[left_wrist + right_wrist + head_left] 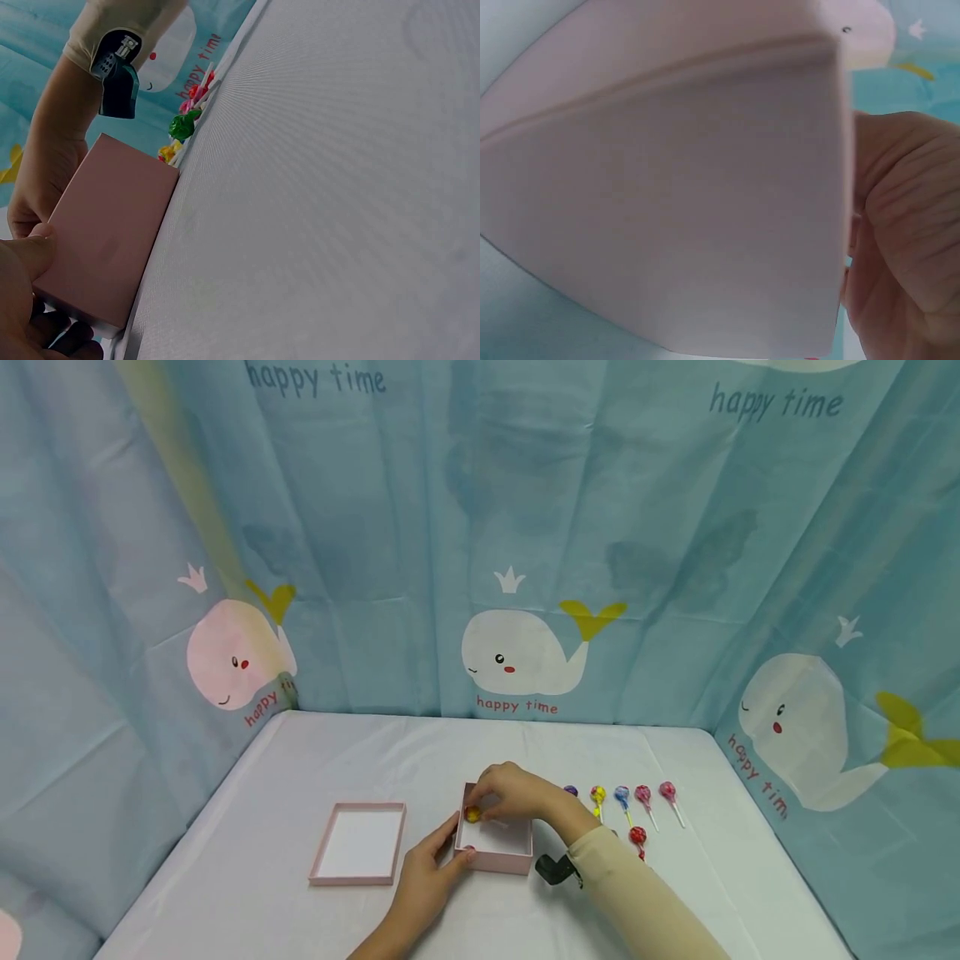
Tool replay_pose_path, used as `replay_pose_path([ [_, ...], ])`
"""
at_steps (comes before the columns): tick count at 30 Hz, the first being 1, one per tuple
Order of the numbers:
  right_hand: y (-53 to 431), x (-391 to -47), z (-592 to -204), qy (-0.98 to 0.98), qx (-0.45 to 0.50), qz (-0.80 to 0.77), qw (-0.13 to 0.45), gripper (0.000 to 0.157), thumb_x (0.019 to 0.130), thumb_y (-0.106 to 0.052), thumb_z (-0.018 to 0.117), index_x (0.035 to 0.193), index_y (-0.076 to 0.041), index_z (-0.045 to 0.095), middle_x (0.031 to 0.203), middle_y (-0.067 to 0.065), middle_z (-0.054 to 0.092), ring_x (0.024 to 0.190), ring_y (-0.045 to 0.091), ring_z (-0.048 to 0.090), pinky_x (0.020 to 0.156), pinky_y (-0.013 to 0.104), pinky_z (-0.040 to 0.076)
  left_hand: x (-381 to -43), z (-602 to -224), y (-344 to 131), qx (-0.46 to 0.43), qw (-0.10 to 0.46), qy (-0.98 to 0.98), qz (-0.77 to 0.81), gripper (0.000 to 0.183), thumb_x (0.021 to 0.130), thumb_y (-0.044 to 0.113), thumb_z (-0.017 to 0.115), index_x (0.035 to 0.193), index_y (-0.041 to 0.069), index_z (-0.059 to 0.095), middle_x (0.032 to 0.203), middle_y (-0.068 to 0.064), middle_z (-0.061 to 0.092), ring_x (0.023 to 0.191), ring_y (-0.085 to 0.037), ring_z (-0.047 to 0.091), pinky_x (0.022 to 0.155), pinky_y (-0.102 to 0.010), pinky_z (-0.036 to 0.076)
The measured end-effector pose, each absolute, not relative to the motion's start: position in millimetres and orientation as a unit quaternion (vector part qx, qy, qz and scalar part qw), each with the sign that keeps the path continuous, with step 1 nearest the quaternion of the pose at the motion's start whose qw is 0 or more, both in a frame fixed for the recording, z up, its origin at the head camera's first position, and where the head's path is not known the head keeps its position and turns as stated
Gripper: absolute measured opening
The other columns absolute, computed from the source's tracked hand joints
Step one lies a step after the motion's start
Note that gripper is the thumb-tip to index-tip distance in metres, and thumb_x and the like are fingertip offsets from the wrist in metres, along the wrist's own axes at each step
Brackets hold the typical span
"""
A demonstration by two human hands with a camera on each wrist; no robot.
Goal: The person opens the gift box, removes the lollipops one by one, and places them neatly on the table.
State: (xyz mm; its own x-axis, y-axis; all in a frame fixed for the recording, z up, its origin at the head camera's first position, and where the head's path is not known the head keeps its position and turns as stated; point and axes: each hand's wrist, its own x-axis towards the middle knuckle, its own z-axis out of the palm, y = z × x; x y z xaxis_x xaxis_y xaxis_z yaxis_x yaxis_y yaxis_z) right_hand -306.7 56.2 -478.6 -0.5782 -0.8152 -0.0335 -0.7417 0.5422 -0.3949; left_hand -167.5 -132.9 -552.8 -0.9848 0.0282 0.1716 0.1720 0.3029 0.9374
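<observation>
A pink open box (495, 862) stands on the white table, its inside pale. At its near left corner my left hand (426, 872) grips it, thumb at the rim; the left wrist view shows that thumb on the edge of the pink box (112, 232) and the fingers curled at its side. My right hand (513, 791) reaches over into the box and pinches a yellow-orange lollipop (472, 814) at the left inner wall. Its stick cannot be made out. A small reddish thing by the left thumb is mostly hidden. In the right wrist view the box wall covers the right fingertips.
The shallow pink lid (315, 860) lies left of the box. To the right lie several wrapped lollipops, among them a blue one (622, 794), a pink one (667, 790) and a red one (637, 835); the right forearm hides some. A whale-printed curtain (375, 635) surrounds the table.
</observation>
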Motion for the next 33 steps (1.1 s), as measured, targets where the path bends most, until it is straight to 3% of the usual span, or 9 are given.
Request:
replay_pose_path([
  [5, 55, -308, -479, 0.871, -0.45, -0.172, 0.093, 0.02, 0.09, -0.017, 0.08, 0.109, -0.026, 0.081, 0.108, -0.019, 0.072, 0.114, 0.006, 0.062, 0.109, 0.037, 0.049, -168, -552, -133, -0.061, 0.063, -0.806, -0.586, 0.072, 0.089, 0.03, 0.08, 0.151, 0.011, 0.05, 0.156, -0.01, 0.048, 0.146, -0.028, 0.042, 0.117, -0.038, 0.038],
  [22, 53, -314, -495, 0.855, -0.477, -0.183, 0.083, 0.018, 0.085, -0.021, 0.085, 0.101, -0.029, 0.081, 0.102, -0.025, 0.07, 0.112, 0.003, 0.06, 0.107, 0.035, 0.047, -167, -550, -132, -0.067, 0.063, -0.798, -0.595, 0.072, 0.089, 0.026, 0.08, 0.15, 0.004, 0.049, 0.156, -0.013, 0.048, 0.146, -0.028, 0.042, 0.117, -0.037, 0.039],
  [33, 54, -314, -503, 0.865, -0.482, -0.12, 0.072, 0.021, 0.08, -0.04, 0.087, 0.101, -0.038, 0.081, 0.102, -0.032, 0.069, 0.127, 0.009, 0.056, 0.115, 0.042, 0.039, -167, -551, -132, -0.066, 0.06, -0.797, -0.598, 0.073, 0.089, 0.029, 0.08, 0.151, 0.007, 0.05, 0.156, -0.013, 0.047, 0.146, -0.028, 0.042, 0.117, -0.037, 0.038],
])
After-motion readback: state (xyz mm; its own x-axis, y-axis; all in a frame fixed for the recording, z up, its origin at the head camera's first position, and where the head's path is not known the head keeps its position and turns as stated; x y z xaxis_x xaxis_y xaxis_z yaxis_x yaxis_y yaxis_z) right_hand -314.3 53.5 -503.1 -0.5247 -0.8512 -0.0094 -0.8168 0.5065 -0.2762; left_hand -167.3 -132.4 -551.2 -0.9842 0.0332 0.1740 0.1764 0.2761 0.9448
